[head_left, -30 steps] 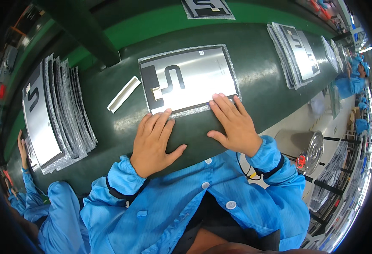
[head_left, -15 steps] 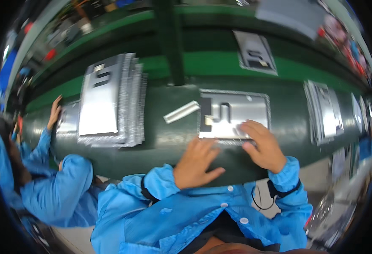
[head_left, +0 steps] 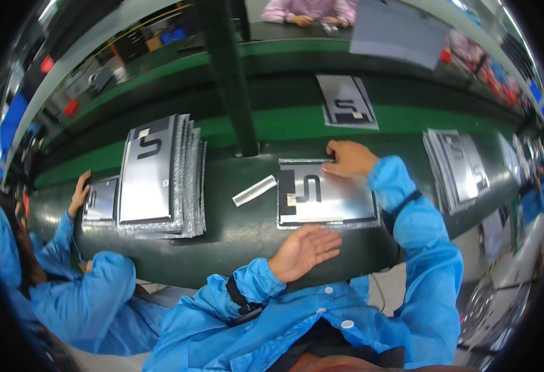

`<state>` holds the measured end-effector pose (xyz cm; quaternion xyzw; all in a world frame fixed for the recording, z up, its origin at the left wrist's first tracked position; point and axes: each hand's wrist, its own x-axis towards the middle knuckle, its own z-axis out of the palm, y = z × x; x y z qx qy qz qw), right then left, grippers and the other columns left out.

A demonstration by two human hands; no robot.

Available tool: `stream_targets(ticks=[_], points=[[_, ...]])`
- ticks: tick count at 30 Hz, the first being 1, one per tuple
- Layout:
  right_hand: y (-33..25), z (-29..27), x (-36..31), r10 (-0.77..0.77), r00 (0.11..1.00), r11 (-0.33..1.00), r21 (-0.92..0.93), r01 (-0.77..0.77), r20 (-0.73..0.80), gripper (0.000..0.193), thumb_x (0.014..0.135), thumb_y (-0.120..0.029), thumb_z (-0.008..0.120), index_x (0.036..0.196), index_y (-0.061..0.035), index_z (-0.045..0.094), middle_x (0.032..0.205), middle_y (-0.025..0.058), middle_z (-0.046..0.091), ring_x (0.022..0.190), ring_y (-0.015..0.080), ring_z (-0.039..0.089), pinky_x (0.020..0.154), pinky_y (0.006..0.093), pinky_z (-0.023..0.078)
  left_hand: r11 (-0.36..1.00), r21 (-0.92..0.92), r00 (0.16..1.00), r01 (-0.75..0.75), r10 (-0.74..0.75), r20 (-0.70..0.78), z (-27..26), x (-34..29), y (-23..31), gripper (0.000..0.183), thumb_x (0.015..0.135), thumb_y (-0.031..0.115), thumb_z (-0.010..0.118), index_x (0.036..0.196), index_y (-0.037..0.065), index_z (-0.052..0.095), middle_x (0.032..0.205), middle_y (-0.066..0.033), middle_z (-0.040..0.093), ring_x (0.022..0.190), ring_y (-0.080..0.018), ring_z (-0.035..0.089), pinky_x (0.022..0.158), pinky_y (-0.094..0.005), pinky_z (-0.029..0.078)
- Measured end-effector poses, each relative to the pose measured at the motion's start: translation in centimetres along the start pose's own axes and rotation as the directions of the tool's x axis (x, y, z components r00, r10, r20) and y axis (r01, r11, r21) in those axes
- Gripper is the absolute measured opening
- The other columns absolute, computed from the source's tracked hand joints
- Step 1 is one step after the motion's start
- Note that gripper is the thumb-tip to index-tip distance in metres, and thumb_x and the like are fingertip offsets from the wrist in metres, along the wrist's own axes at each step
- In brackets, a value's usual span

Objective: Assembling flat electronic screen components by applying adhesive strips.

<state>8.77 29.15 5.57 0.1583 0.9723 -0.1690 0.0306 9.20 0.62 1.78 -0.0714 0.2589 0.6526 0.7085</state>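
A flat silver panel (head_left: 340, 198) with a black S-shaped strip lies on bubble wrap in front of me. My right hand (head_left: 352, 159) reaches over its far edge, thumb and forefinger apart, the thumb at the panel's rim; its other fingers are partly hidden. By the near edge, my left hand (head_left: 306, 251) is turned palm up with fingers stretched out, holding nothing. A short white strip (head_left: 254, 190) rests on the table to the left of the panel.
A tall stack of similar panels (head_left: 148, 180) in bubble wrap stands left, another stack (head_left: 458, 170) right. One panel (head_left: 347, 99) lies farther back. A green post (head_left: 225, 80) rises behind the table. At left, a co-worker's hand (head_left: 80, 193) touches a smaller panel (head_left: 101, 201).
My right hand has moved from the panel's near right part to its far edge. My left hand has turned palm up beside the near edge. The whole view has shifted somewhat.
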Motion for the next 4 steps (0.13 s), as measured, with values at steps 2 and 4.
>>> stream_targets(ticks=[2, 4], points=[[0.9, -0.4, 0.3, -0.036, 0.997, 0.990, 0.136, 0.027, 0.064, 0.040, 0.081, -0.045, 0.074, 0.094, -0.0078, 0.067, 0.090, 0.0157, 0.071, 0.088, 0.0354, 0.068, 0.078, 0.0454, 0.052, 1.000, -0.012, 1.000, 0.002, -0.002, 0.012, 0.6, 0.1, -0.2, 0.065, 0.100, 0.030, 0.054, 0.145, -0.013, 0.036, 0.151, -0.0270, 0.044, 0.143, -0.0376, 0.043, 0.121, -0.0509, 0.036], [1.6, 0.0, 0.4, -0.024, 0.987, 0.979, 0.202, -0.009, 0.160, 0.040, 0.080, -0.046, 0.077, 0.084, -0.0072, 0.067, 0.079, 0.0145, 0.070, 0.077, 0.0320, 0.066, 0.070, 0.0438, 0.051, 0.998, 0.001, 0.998, -0.069, 0.069, -0.004, 1.0, 0.1, -0.2, 0.066, 0.100, 0.031, 0.055, 0.145, -0.013, 0.035, 0.150, -0.0268, 0.045, 0.143, -0.0380, 0.043, 0.121, -0.0515, 0.035]])
